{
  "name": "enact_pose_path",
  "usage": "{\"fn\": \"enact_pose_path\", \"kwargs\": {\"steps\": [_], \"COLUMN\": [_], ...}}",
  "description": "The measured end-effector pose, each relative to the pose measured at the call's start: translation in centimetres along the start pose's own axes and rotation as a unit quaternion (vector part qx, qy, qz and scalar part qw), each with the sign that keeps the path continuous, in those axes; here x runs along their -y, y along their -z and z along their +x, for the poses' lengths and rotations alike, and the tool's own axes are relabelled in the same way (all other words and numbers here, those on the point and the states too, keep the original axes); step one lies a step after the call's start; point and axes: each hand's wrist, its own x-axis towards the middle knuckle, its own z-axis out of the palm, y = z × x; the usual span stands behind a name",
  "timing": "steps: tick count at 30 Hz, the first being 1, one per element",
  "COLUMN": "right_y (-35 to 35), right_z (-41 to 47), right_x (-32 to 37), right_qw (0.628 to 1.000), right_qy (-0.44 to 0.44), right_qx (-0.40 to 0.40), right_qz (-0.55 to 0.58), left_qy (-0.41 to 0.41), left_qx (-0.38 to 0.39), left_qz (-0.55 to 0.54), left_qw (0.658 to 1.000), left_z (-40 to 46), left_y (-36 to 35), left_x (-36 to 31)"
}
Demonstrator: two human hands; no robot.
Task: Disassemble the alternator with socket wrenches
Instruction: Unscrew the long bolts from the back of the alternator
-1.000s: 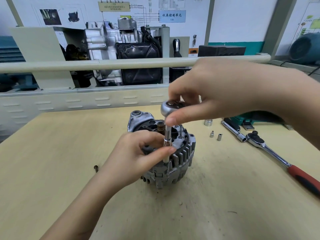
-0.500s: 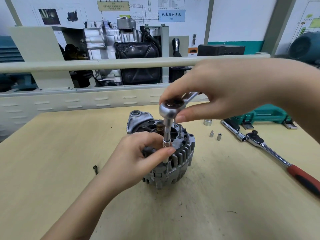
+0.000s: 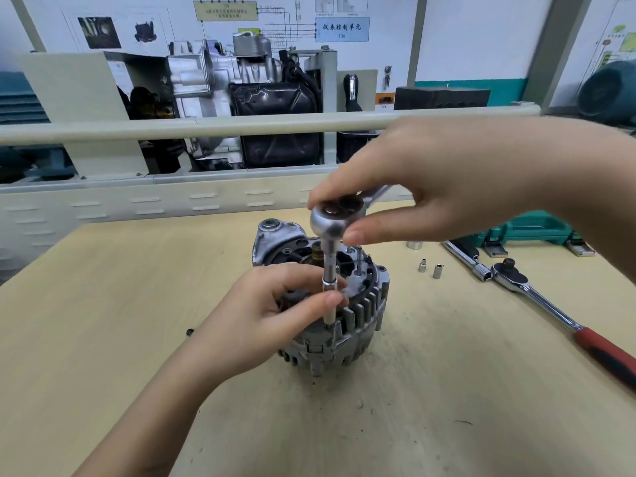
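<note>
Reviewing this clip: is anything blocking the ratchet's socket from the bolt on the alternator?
Nothing visible. The left hand pinches the extension, whose socket runs straight down to the alternator rim; the bolt itself is hidden. The right hand holds the ratchet head.

**Bench surroundings**

A pale wooden table fills the near view. A small dark screw lies on it at left. A cream rail crosses behind the far edge, with a cutaway engine beyond and wall posters above.
</note>
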Motion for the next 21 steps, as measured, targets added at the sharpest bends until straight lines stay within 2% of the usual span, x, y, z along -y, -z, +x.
{"fn": "enact_pose_path", "kwargs": {"steps": [7, 16, 21], "right_y": [-0.02, -0.07, 0.08], "right_z": [-0.15, 0.00, 0.25], "right_x": [0.11, -0.03, 0.37], "right_qw": [0.999, 1.000, 1.000], "right_qy": [-0.015, 0.008, -0.014], "right_qx": [-0.026, -0.006, -0.008], "right_qz": [0.015, 0.018, 0.020], "left_qy": [-0.025, -0.006, -0.018], "left_qx": [-0.053, -0.003, -0.023], "left_qz": [0.029, -0.013, 0.016], "left_qw": [0.998, 1.000, 0.999], "left_z": [0.22, -0.06, 0.07], "left_y": [-0.44, 0.25, 0.01], "left_x": [-0.12, 0.07, -0.02]}}
